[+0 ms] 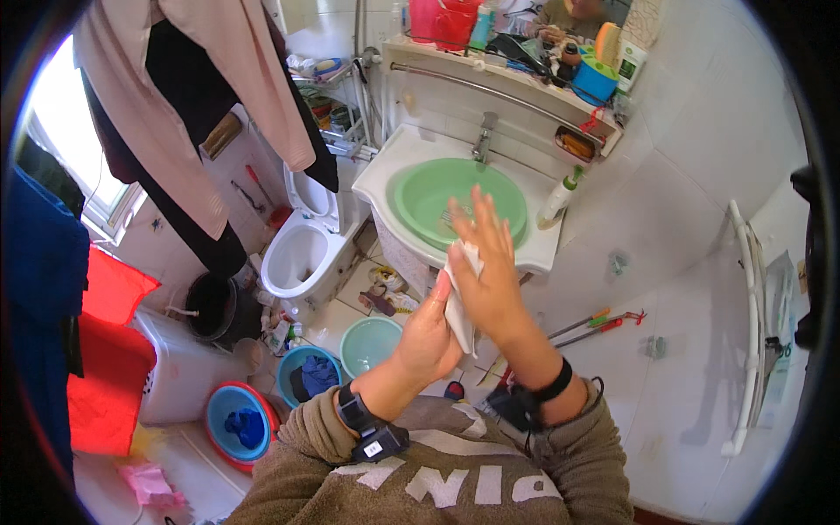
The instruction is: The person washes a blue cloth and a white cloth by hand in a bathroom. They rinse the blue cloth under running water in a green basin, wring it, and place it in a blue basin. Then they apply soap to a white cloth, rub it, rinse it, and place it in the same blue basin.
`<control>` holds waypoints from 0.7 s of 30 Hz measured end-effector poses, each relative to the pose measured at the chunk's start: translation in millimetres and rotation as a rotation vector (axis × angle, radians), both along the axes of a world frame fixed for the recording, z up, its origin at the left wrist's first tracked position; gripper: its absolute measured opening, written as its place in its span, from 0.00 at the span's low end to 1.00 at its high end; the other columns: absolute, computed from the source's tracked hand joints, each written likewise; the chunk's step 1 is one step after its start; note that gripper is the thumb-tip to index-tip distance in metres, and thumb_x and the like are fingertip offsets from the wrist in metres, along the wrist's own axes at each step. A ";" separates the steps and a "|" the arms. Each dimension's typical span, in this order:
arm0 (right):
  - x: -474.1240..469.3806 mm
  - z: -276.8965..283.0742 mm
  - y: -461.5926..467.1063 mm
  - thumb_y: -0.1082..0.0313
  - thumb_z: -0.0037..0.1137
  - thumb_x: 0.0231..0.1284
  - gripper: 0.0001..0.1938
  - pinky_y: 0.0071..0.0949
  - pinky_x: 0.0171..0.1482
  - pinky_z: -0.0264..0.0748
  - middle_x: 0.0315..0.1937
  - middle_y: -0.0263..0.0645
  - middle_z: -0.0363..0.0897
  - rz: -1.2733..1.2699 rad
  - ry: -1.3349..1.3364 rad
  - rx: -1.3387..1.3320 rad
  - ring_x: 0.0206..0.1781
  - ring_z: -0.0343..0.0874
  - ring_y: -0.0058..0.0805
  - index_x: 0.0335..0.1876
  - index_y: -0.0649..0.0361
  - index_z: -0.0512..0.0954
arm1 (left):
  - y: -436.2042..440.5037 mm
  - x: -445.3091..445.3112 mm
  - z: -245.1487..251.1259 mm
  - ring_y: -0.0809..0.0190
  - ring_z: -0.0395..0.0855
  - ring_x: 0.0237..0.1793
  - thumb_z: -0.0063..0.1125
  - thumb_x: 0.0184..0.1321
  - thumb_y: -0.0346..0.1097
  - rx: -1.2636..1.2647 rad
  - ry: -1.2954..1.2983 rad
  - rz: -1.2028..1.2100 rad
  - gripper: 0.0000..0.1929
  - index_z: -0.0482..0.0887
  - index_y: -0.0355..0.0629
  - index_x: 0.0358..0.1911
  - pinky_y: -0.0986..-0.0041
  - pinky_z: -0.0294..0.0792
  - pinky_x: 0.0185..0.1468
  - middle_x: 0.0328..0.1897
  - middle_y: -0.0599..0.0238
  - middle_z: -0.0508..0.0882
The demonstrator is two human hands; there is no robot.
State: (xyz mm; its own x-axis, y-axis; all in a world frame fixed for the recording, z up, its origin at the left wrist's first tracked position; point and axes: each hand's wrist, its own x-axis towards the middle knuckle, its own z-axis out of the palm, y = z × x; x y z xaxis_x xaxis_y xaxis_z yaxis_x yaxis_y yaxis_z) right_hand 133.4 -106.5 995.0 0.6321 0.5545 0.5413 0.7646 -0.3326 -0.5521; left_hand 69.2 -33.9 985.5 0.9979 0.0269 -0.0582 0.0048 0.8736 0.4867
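Note:
Between my two palms is a white tissue or thin cloth, creased and partly hidden by the fingers. My left hand grips it from below, thumb pointing up along its edge. Pressed against its other side is my right hand, fingers stretched out and slightly blurred. Both hands hover in front of the washbasin, the right fingertips overlapping the view of a green plastic basin set inside it. Behind the green basin stands a chrome faucet. A pump bottle is at the washbasin's right corner.
Left of the washbasin is a toilet with its lid raised. Basins with blue cloth and a pale green basin sit low at left. Clothes hang at upper left. A crowded shelf is above the faucet; a white rail lines the right wall.

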 end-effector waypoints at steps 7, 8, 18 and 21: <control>0.1 14.0 23.7 0.58 0.43 0.68 0.28 0.55 0.75 0.36 0.76 0.49 0.52 0.099 -0.059 0.056 0.78 0.47 0.52 0.73 0.54 0.64 | 18.9 4.7 10.9 0.55 0.55 0.76 0.24 0.73 0.62 -0.033 -0.228 0.138 0.37 0.52 0.41 0.74 0.61 0.46 0.77 0.78 0.59 0.57; 2.1 14.7 27.4 0.59 0.45 0.67 0.27 0.54 0.75 0.37 0.76 0.48 0.53 0.023 0.098 0.218 0.78 0.47 0.52 0.71 0.54 0.66 | 16.5 2.0 12.2 0.55 0.55 0.76 0.24 0.73 0.63 -0.060 -0.162 0.096 0.37 0.52 0.41 0.75 0.62 0.45 0.78 0.78 0.59 0.58; -2.5 16.1 53.0 0.60 0.43 0.69 0.26 0.53 0.76 0.36 0.76 0.47 0.52 0.118 0.149 0.376 0.79 0.44 0.52 0.71 0.56 0.67 | 35.0 -5.1 21.6 0.57 0.53 0.77 0.22 0.70 0.68 0.116 -0.206 0.138 0.42 0.49 0.41 0.75 0.63 0.45 0.78 0.79 0.59 0.55; -10.0 6.2 58.6 0.56 0.42 0.70 0.25 0.53 0.76 0.36 0.76 0.47 0.53 0.217 0.102 0.486 0.79 0.44 0.51 0.70 0.54 0.68 | 44.0 -0.5 19.4 0.58 0.52 0.77 0.22 0.70 0.69 0.170 -0.238 0.183 0.42 0.48 0.41 0.76 0.64 0.45 0.77 0.80 0.60 0.54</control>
